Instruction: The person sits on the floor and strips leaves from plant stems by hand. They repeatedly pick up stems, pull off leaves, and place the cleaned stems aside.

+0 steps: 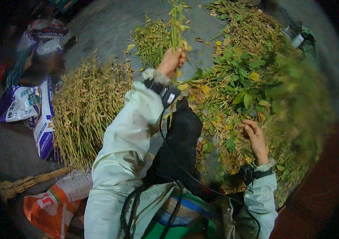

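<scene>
My left hand [173, 61] is closed around a few upright green stalks with pods [176, 28], held out in front of me. My right hand [253, 135] is over the leafy stalks at the right, its fingers partly curled and apart, with nothing seen in it. Under and beyond it spreads a heap of uprooted bean plants [232, 74] with green and yellow leaves. To the left lies a large bundle of dry podded stalks [91, 104], their cut ends towards me. A smaller bundle of podded stalks [153, 41] lies just past my left hand.
Purple and white printed sacks [45, 119] lie at the left, and an orange and white sack [52, 206] is at the lower left. A braided straw rope [35, 180] runs beside them. Blurred foliage [301, 98] rises at the right. Black cables hang across my lap.
</scene>
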{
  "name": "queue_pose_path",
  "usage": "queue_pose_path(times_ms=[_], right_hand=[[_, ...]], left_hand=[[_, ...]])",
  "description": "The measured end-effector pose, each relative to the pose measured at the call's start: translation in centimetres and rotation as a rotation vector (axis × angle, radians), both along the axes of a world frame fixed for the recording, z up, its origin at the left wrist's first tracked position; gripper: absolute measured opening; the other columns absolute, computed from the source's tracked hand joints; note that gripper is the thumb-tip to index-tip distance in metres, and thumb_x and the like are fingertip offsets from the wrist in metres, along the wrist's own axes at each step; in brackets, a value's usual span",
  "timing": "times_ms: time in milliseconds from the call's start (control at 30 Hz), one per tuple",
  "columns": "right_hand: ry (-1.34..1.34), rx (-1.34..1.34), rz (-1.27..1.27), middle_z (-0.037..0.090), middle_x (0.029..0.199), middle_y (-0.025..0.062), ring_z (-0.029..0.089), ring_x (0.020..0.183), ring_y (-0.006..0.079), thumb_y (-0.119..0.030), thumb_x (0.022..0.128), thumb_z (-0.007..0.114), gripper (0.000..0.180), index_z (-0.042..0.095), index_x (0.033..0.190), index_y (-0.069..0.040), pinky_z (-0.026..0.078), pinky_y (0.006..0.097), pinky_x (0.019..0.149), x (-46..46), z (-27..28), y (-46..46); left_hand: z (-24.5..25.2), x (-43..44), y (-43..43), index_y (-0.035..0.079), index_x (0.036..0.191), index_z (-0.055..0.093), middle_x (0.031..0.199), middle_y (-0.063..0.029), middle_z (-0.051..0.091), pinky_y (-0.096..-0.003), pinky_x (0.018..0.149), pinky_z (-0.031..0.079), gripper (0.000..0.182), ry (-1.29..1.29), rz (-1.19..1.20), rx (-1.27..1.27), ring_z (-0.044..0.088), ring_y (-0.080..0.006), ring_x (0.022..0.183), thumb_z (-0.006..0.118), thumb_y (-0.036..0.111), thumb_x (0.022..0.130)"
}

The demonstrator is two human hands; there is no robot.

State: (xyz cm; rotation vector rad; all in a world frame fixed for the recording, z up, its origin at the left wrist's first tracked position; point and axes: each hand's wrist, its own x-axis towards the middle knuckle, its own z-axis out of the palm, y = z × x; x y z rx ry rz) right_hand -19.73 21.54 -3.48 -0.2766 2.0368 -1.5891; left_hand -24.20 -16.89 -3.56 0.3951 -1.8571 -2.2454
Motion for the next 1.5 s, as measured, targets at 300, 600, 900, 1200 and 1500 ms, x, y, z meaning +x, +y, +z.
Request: queue_pose_path(times_ms=[300,600,900,1200,1500], right_hand=[[-0.159,-0.339,0.135,0.057,0.081,0.0036,0.050,0.065,0.0096,-0.020,0.088,0.048,0.025,0.053,0.101,0.001,0.043,0.0229,0.059,-7.3,-2.3,-16.5],[-0.347,-0.251,0.349,0.058,0.082,0.0005,0.054,0.068,0.0082,-0.019,0.086,0.051,0.016,0.052,0.096,-0.007,0.045,0.0218,0.063,-11.6,-7.3,-24.2],[0.062,-0.172,0.370,0.051,0.076,-0.0026,0.046,0.068,0.0049,-0.017,0.084,0.054,0.019,0.055,0.096,-0.003,0.039,0.0204,0.060,-12.5,-11.3,-27.9],[0.242,-0.153,0.333,0.058,0.084,0.0037,0.051,0.072,0.0106,-0.022,0.086,0.049,0.032,0.050,0.111,-0.003,0.042,0.0244,0.067,-12.3,-11.6,-34.2],[-0.230,0.021,0.352,0.043,0.059,-0.0027,0.039,0.052,0.0069,-0.024,0.090,0.040,0.026,0.048,0.075,-0.004,0.033,0.0212,0.050,-7.0,-21.2,-15.5]], left_hand=[[-7.2,-8.6,-5.8,0.010,0.096,0.047,0.070,0.0000,0.047,-0.0220,0.051,0.039,0.017,0.279,-0.056,0.644,0.043,-0.0094,0.058,0.048,0.025,0.088],[-10.5,-9.2,-3.8,0.011,0.099,0.042,0.075,-0.0026,0.049,-0.0248,0.050,0.039,0.021,0.051,0.077,0.505,0.044,-0.0103,0.058,0.048,0.027,0.088],[-10.3,-6.2,-5.2,0.003,0.118,0.026,0.097,-0.0103,0.054,-0.0298,0.071,0.043,0.042,-0.043,0.041,0.276,0.052,-0.0172,0.084,0.041,0.031,0.091],[-12.2,-3.5,-9.8,0.004,0.113,0.035,0.092,-0.0075,0.057,-0.0287,0.070,0.043,0.039,-0.059,0.177,-0.037,0.053,-0.0158,0.085,0.052,0.024,0.084],[-19.6,-6.1,-24.8,0.003,0.128,0.029,0.123,-0.0106,0.044,-0.0339,0.079,0.042,0.066,-0.871,0.031,-0.411,0.046,-0.0220,0.107,0.055,0.040,0.080]])
